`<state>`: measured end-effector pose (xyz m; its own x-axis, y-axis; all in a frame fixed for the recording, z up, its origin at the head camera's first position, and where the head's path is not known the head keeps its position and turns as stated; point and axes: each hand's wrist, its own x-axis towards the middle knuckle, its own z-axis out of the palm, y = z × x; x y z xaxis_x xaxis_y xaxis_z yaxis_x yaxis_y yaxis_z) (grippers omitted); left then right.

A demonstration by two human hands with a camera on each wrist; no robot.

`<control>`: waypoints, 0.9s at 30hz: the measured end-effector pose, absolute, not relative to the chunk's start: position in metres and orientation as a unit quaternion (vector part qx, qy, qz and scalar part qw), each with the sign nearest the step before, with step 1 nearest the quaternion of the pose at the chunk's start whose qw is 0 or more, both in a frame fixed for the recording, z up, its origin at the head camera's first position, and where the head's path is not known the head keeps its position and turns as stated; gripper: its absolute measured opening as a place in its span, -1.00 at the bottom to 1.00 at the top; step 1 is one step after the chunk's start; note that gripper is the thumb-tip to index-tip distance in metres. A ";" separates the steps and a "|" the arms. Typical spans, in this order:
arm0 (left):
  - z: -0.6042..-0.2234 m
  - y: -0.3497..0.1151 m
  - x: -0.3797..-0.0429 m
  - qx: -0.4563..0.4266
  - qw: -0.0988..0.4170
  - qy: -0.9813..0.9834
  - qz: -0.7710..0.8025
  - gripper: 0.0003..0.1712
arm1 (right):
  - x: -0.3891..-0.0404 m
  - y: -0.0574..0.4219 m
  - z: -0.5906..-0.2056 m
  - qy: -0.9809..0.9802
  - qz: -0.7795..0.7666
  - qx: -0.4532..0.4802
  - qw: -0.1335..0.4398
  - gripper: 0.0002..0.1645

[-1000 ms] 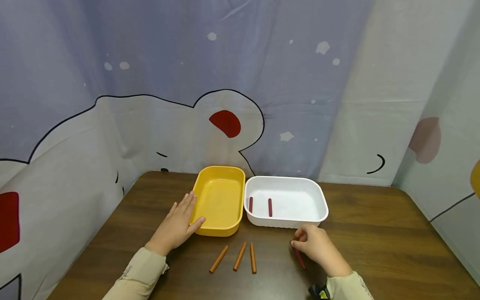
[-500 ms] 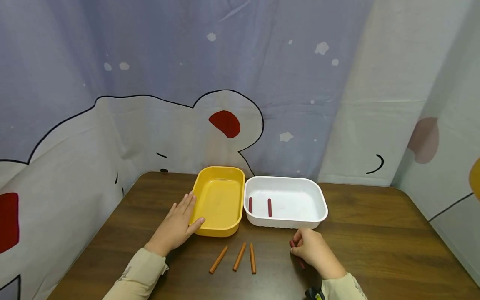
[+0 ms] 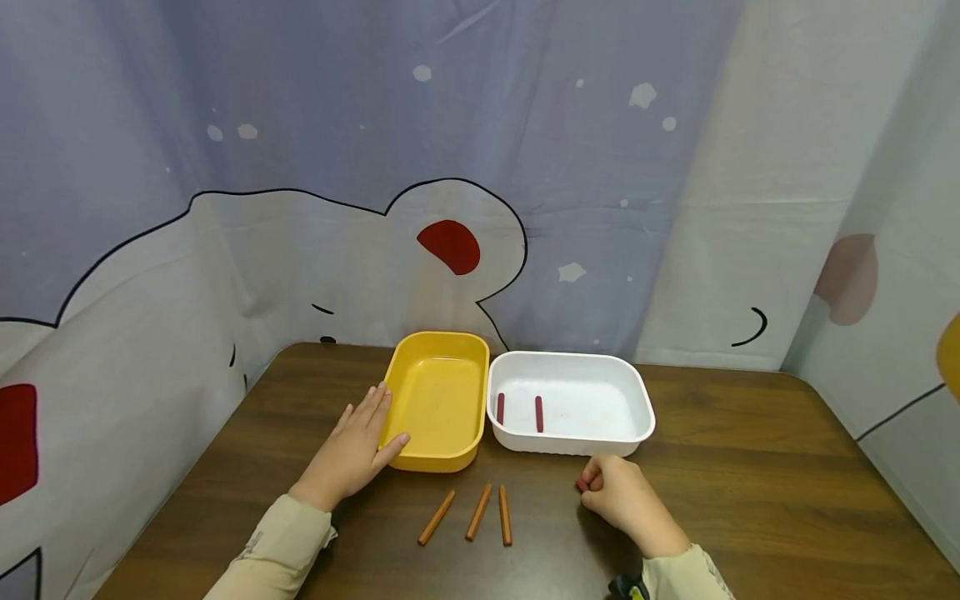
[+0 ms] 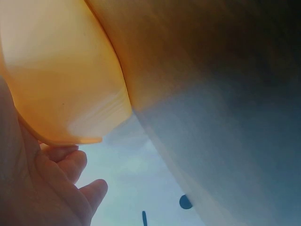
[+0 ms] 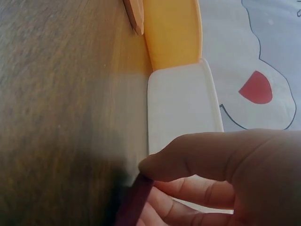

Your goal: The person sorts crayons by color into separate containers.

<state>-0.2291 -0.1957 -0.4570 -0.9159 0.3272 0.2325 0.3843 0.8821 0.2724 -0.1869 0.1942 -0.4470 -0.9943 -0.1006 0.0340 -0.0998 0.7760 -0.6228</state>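
Note:
My right hand point(image 3: 626, 500) rests on the table in front of the white tray point(image 3: 647, 421), fingers curled round a dark red stick point(image 3: 582, 484) whose tip shows at the fingertips; the right wrist view shows the dark red stick point(image 5: 134, 205) pinched under the fingers point(image 5: 197, 157). Two more dark red sticks point(image 3: 538, 413) lie inside the white tray. My left hand point(image 3: 352, 454) lies flat with straight fingers against the left side of the yellow tray point(image 3: 471, 433); the yellow tray point(image 4: 61, 80) fills the left wrist view. Three orange sticks point(image 3: 479, 512) lie on the table between my hands.
A brown wooden table point(image 3: 750, 492) carries everything, with bare wood on the right. A cartoon-print curtain point(image 3: 450, 208) hangs close behind and round the sides of the table. The two trays stand side by side, touching.
My right hand has gathered the dark red stick off the table into its fingers and drawn slightly left and towards the white tray. The left hand has not moved.

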 end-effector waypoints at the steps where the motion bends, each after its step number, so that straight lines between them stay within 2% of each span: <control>1: -0.457 -0.196 -0.229 -0.184 0.090 -0.966 -0.159 -0.05 | -0.188 0.194 -0.447 0.941 -0.334 -0.055 -0.001 -0.77; 11: -0.457 -0.196 -0.230 -0.184 0.094 -0.966 -0.158 -0.05 | -0.192 0.193 -0.448 0.913 -0.403 -0.058 -0.007 -0.82; 15: -0.456 -0.196 -0.229 -0.183 0.094 -0.966 -0.157 -0.06 | -0.194 0.196 -0.451 0.879 -0.470 -0.073 0.036 -0.85; 21: -0.455 -0.195 -0.229 -0.183 0.095 -0.966 -0.156 -0.06 | -0.196 0.198 -0.447 0.791 -0.597 -0.083 0.106 -0.67; 27: -0.454 -0.195 -0.228 -0.183 0.094 -0.966 -0.158 -0.06 | -0.196 0.198 -0.438 0.730 -0.668 -0.064 0.130 -0.59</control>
<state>-0.2275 -0.1946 -0.4540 -0.9148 0.3246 0.2404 0.3842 0.8829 0.2699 -0.1958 0.1976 -0.4375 -0.9582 -0.2663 -0.1042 0.0799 0.1004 -0.9917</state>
